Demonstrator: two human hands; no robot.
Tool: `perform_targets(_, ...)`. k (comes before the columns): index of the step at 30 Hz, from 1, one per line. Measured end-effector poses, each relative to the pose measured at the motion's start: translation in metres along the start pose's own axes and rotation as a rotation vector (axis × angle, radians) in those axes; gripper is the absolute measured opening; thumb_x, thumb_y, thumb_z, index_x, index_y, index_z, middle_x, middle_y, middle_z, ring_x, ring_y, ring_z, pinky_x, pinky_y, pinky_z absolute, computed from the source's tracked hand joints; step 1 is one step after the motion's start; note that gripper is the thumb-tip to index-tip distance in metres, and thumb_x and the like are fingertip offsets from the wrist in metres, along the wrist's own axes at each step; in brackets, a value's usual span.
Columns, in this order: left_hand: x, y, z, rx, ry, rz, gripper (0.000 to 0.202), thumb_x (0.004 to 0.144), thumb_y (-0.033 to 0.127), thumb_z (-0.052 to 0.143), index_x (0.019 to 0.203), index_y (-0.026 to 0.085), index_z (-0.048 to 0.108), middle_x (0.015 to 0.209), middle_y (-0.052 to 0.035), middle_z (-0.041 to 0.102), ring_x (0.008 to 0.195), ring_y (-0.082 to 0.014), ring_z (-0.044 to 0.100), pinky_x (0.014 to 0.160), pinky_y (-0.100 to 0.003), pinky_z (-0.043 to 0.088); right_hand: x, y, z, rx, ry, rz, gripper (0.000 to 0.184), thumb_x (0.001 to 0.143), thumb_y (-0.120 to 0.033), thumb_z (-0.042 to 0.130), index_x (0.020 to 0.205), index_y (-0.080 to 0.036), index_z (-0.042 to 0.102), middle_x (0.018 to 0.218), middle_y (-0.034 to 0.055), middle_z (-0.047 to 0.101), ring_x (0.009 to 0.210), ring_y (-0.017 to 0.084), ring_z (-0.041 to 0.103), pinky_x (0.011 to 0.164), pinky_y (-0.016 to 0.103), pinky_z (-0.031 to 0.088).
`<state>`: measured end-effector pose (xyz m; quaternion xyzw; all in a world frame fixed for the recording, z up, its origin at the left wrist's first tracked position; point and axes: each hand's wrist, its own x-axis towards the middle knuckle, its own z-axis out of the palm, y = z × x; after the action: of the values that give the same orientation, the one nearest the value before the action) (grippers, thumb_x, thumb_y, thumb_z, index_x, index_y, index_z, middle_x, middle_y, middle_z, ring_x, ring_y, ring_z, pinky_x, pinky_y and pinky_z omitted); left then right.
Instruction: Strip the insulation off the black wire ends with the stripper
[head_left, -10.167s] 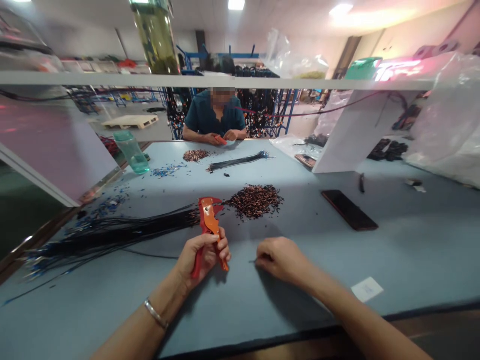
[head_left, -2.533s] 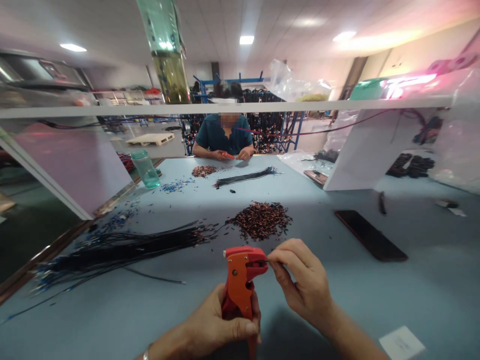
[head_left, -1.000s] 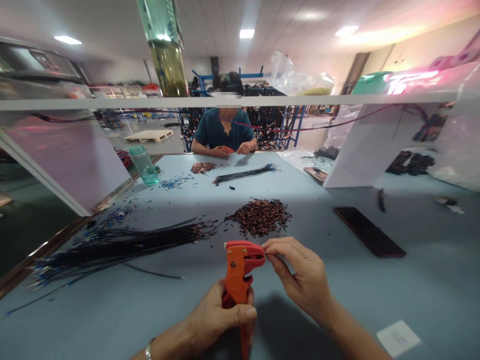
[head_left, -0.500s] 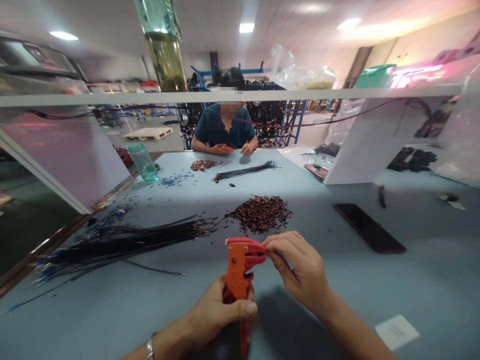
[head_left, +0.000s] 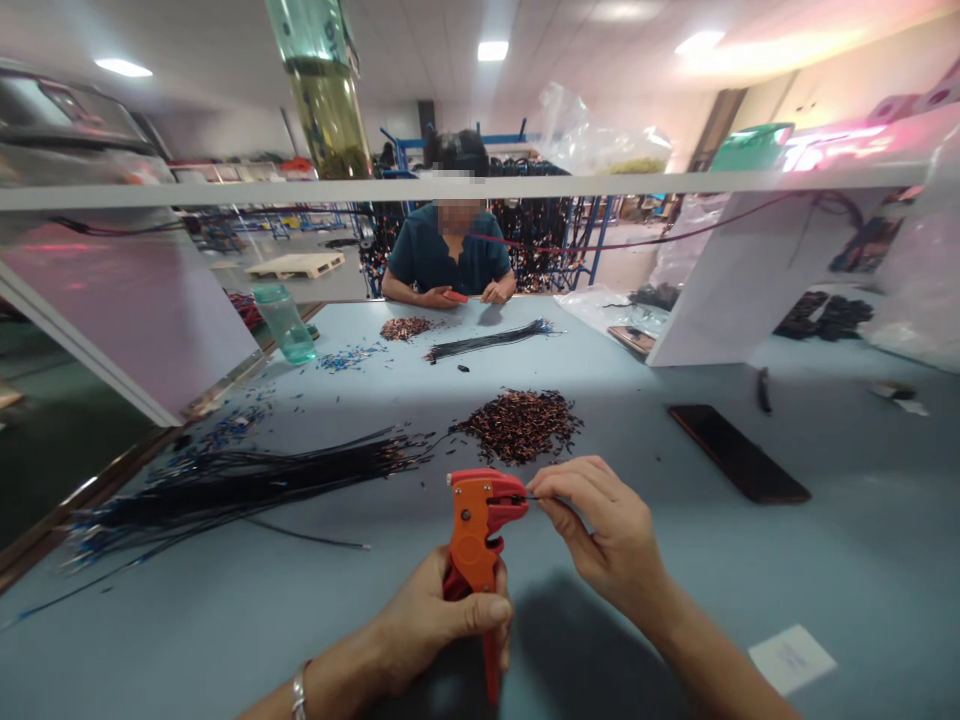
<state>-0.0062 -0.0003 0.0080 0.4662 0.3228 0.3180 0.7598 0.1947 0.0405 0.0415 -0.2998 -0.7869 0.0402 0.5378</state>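
Note:
My left hand [head_left: 442,620] is wrapped round the grips of an orange and red wire stripper [head_left: 472,540], held upright with its jaws facing right. My right hand [head_left: 600,520] pinches a thin dark wire [head_left: 533,497] between thumb and fingertips. That wire's end reaches the stripper's jaws; the rest of it is hidden by the hand. Just beyond the stripper lies a pile of short black and copper-coloured pieces [head_left: 521,425]. To its left is a long bundle of black wires [head_left: 270,480] with blue and bare metal ends.
A dark phone [head_left: 739,452] and a white paper slip [head_left: 792,660] lie on the right. A co-worker [head_left: 450,250] sits opposite, near a smaller wire bundle [head_left: 487,342] and scrap pile [head_left: 405,328]. A green bottle [head_left: 285,325] stands far left; a white shelf [head_left: 637,184] spans the table.
My right fingertips have come slightly away from the stripper's jaws, and a short length of wire now shows between them. The left hand keeps its hold on the stripper.

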Motion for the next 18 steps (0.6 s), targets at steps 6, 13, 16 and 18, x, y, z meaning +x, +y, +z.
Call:
perform_targets(6,0.0004,0.0007,-0.0012,0.005,-0.004,0.002,0.039,0.07,0.046,0.078,0.071,0.014,0.056,0.058,-0.0033,0.062,0.053,-0.0149,0.061,0.053,-0.026,0.049,-0.0001,-0.0001,-0.0005,0.019,0.001,0.002,0.017,0.088,-0.006,0.053,0.088,-0.021,0.06,0.08,0.003,0.07,0.073,0.017,0.065,0.07,0.033,0.048)
perform_targets(13,-0.0002,0.0003,0.0005,-0.01,-0.012,-0.002,0.039,0.07,0.046,0.079,0.072,0.014,0.055,0.056,-0.002,0.06,0.051,-0.0156,0.06,0.053,-0.027,0.049,-0.0022,0.0015,-0.0001,0.026,-0.012,0.009,0.016,0.088,-0.005,0.054,0.089,-0.021,0.06,0.08,0.0029,0.07,0.073,0.017,0.066,0.072,0.033,0.046)
perform_targets(16,0.0001,-0.0002,0.0007,-0.01,-0.015,-0.001,0.038,0.071,0.045,0.078,0.072,0.015,0.055,0.055,-0.0014,0.06,0.05,-0.0147,0.059,0.053,-0.027,0.049,-0.0017,0.0012,-0.0005,0.024,-0.007,-0.01,0.016,0.089,-0.006,0.053,0.089,-0.021,0.06,0.08,0.003,0.07,0.072,0.016,0.065,0.07,0.033,0.046)
perform_targets(18,0.0007,-0.0003,0.0009,-0.004,-0.009,-0.006,0.039,0.071,0.045,0.079,0.071,0.015,0.054,0.055,-0.0014,0.06,0.05,-0.0144,0.059,0.052,-0.027,0.048,-0.001,0.0005,-0.0008,0.029,-0.007,-0.017,0.016,0.089,-0.006,0.052,0.089,-0.021,0.059,0.079,0.003,0.07,0.072,0.016,0.065,0.069,0.033,0.046)
